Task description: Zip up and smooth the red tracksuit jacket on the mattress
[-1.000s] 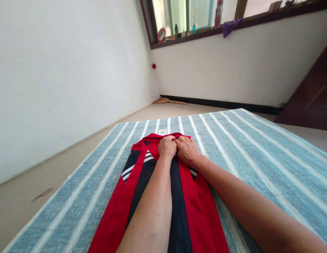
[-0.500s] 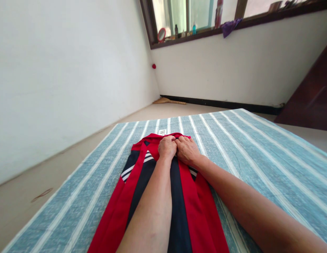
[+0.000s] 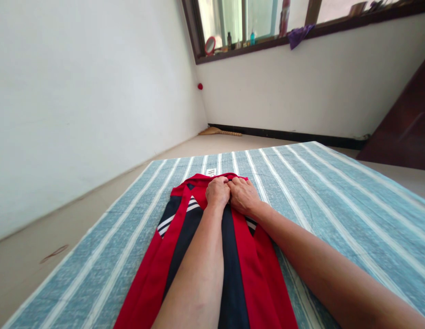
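Observation:
A red and navy track jacket (image 3: pixel 234 260) with white stripes at the shoulders lies front up, its collar end away from me. My left hand (image 3: pixel 217 191) is closed at the middle of the neckline, fingers curled into the fabric. Right beside it, my right hand (image 3: pixel 243 196) grips the same collar area, and the fingertips of both hands meet. What exactly they pinch, whether cloth or a zip, is hidden by the fingers. Both forearms pass over the jacket's front.
Beneath the jacket is a blue-and-white striped bed cover (image 3: pixel 335 219); a white printed label (image 3: pixel 211 172) shows just past the collar. A wooden-handled brush or broom (image 3: pixel 221 131) lies on the floor by the wall. Bottles and a round mirror (image 3: pixel 210 45) stand on the windowsill.

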Motion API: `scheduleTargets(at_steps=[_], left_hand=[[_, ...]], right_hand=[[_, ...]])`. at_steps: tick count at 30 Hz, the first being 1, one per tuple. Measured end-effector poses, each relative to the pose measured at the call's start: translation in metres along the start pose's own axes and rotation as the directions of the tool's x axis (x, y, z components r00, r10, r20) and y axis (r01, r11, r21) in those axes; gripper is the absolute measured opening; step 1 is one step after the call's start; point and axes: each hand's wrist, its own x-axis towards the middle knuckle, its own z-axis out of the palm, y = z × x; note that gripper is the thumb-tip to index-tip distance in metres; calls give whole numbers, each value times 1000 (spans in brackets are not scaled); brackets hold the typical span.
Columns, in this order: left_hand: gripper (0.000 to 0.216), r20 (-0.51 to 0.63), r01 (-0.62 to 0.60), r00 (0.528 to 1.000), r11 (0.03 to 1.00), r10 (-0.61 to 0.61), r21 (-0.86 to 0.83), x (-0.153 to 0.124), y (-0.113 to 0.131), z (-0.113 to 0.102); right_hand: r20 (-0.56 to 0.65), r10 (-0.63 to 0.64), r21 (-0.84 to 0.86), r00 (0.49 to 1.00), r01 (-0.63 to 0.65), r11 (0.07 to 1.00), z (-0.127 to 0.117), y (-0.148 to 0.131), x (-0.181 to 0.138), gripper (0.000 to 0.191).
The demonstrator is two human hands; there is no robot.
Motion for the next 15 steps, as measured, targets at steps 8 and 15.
scheduleTargets(at_steps=[8, 15], left_hand=[[33, -5, -17, 1000, 999, 17, 30, -1, 0, 0], [33, -9, -15, 1000, 999, 16, 31, -1, 0, 1]], right_hand=[[-10, -4, -10, 1000, 4, 1000, 1, 0, 0, 36], [-16, -4, -15, 1000, 4, 1000, 2, 1, 0, 36]])
